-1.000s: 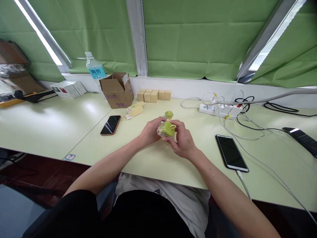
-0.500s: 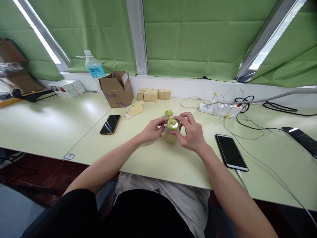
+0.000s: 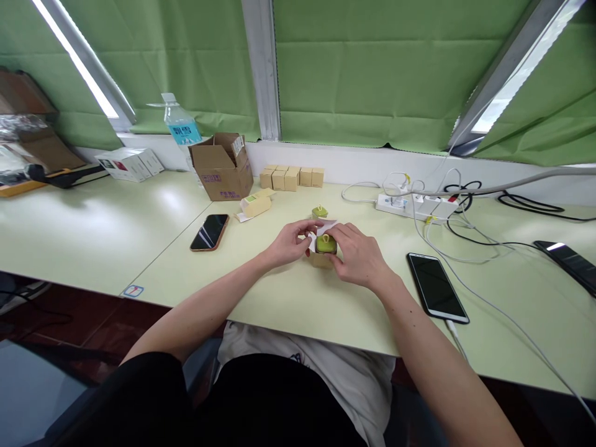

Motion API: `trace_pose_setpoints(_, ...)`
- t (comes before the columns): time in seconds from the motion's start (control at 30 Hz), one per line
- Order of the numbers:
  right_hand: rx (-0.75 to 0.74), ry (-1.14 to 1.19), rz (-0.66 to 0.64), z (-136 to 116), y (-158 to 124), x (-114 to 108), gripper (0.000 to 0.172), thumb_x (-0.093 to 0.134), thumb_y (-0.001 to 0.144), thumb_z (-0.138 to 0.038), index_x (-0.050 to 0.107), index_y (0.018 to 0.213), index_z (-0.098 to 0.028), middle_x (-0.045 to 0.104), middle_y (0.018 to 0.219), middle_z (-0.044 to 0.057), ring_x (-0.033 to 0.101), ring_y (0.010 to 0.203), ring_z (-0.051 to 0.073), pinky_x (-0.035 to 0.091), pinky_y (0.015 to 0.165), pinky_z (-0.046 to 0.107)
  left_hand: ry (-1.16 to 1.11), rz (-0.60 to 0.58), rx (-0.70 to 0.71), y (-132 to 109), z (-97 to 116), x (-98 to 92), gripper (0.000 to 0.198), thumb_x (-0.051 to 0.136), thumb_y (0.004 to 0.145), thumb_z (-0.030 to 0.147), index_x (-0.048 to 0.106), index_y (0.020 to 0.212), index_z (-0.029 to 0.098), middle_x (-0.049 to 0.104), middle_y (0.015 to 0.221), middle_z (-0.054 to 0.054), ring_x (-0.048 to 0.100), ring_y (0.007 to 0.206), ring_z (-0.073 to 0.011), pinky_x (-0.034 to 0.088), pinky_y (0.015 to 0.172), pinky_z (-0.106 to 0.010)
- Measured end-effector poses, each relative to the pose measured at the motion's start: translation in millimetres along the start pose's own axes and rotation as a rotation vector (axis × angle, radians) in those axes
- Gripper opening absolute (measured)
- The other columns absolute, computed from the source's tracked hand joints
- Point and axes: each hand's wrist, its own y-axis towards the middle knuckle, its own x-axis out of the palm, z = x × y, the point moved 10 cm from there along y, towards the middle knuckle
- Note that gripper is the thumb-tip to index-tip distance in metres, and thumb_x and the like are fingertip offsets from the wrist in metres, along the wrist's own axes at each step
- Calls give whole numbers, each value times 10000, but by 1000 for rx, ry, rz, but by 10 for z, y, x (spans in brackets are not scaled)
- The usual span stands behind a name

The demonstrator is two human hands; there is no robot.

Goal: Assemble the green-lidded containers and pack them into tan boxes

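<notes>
A small square container with a shiny green lid and a little loop on top sits in the mouth of an open small tan carton on the table. My right hand grips the container from the right, fingers at its far side and thumb at its near side. With fingers closed on the carton's raised white flaps, my left hand steadies it from the left. Just beyond stands a second green-lidded container, its lower part partly hidden by the carton's flap.
Several small tan boxes line the wall beside a brown cardboard box. An opened yellowish carton and a phone lie to the left. On the right are a charging phone, a power strip and loose cables.
The green-lidded container has gone down into the carton's mouth, with my right hand lowering along with it. My left hand has barely moved.
</notes>
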Motion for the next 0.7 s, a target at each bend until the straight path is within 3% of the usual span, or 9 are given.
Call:
trace_pose_setpoints(0.33, 9, 25, -25, 36, -10, 58, 338, 706, 991, -290, 619, 1316, -257, 614, 1364, 169, 624, 1245, 360, 512, 584, 370, 6, 51, 5, 23, -18, -83, 504, 653, 804, 147, 790, 1289, 146, 803, 1159, -129, 746, 1112, -230, 632, 898, -333)
trace_pose_setpoints(0.53, -26, 82, -34, 20, -13, 52, 272, 705, 996, -234, 670, 1266, -243, 637, 1355, 139, 697, 1122, 306, 598, 728, 406, -11, 63, 6, 13, 7, -87, 487, 655, 800, 150, 797, 1266, 152, 794, 1123, -116, 731, 1068, -215, 613, 879, -324)
trace_pose_setpoints(0.7, -33, 121, -25, 30, -9, 71, 343, 714, 985, -209, 657, 1321, -250, 637, 1397, 127, 721, 1095, 299, 622, 790, 418, -35, 60, 5, 13, -4, -82, 471, 664, 790, 157, 792, 1243, 159, 782, 1108, -109, 723, 1048, -216, 615, 843, -322)
